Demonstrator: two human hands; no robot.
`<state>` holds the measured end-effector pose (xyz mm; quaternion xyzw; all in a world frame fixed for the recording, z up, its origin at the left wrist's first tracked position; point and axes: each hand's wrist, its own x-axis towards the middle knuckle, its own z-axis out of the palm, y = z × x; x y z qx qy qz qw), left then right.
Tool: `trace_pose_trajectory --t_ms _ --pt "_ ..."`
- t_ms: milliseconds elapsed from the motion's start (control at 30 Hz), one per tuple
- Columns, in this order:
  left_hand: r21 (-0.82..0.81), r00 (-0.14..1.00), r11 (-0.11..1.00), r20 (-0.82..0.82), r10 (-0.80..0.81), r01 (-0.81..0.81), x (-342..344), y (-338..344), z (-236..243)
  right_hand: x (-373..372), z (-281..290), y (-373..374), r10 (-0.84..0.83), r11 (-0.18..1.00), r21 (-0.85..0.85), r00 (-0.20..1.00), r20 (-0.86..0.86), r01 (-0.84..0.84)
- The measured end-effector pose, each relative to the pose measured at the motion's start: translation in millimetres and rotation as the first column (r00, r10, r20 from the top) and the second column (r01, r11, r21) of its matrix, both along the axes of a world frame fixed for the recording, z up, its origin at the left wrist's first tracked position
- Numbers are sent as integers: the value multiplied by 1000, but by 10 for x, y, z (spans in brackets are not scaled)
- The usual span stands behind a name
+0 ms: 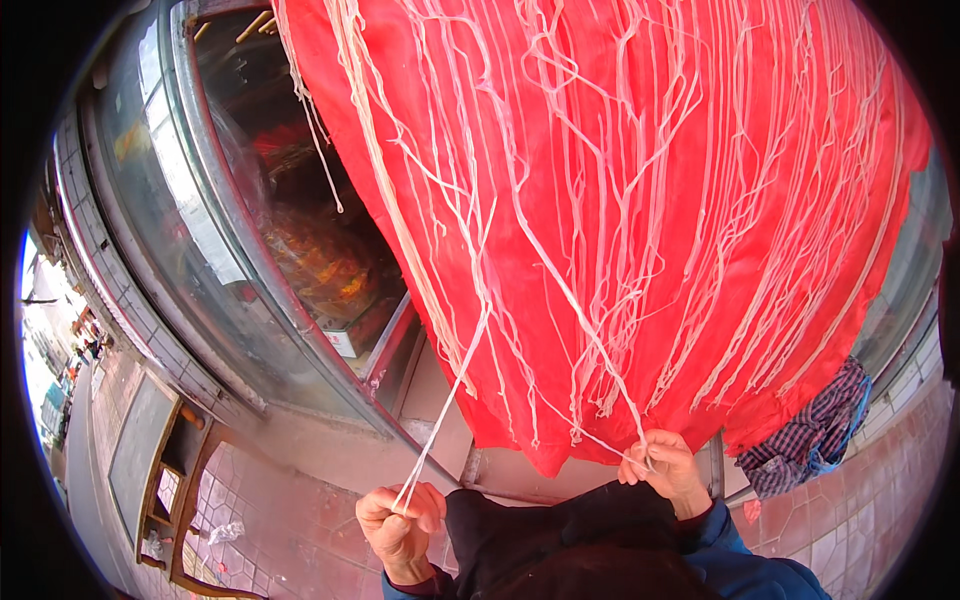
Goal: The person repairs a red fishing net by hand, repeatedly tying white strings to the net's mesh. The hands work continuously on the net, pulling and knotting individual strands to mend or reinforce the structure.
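A large red cloth [800,160] fills the upper middle and right, covered with many long pale strands [625,120], some straight, others tangled. My left hand [400,520] is at the lower middle-left, below the cloth, closed on a few white strands [450,393] pulled taut from the cloth's left part. My right hand [660,465] pinches white strands near the cloth's bottom edge; one long strand [585,325] runs diagonally up from it. A short bunch of strands [310,100] hangs off the cloth's upper-left edge.
A glass front [180,220] with a metal frame and an open dark interior stands left. A wooden piece of furniture [165,475] stands on pavement [255,515] at lower left. A checked cloth bundle [800,440] sits at lower right. Small, distant figures [95,348] show at far left.
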<state>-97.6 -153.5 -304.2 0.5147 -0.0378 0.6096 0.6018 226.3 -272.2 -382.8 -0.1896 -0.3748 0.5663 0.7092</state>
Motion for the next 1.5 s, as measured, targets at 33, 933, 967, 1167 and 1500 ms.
trace_pose_trajectory --t_ms 33,933,967,1167,1500 --pt "-17 1000 1000 -11 -3 3 2 -25 -18 19 -14 0 -89 987 -122 984 153 109" --pt "120 797 955 -529 291 -269 475 661 690 -1071 1853 984 116 988 18 815 568 -152" --pt "149 814 968 -524 252 -203 513 693 856 -1081 1862 997 132 988 -17 797 590 -152" --pt "-116 771 992 -628 -108 45 706 742 1328 -1126 1758 1111 170 983 -41 804 569 -179" --pt "-176 876 977 -445 -189 121 700 652 1282 -1023 1569 1072 112 993 -54 786 607 -100"
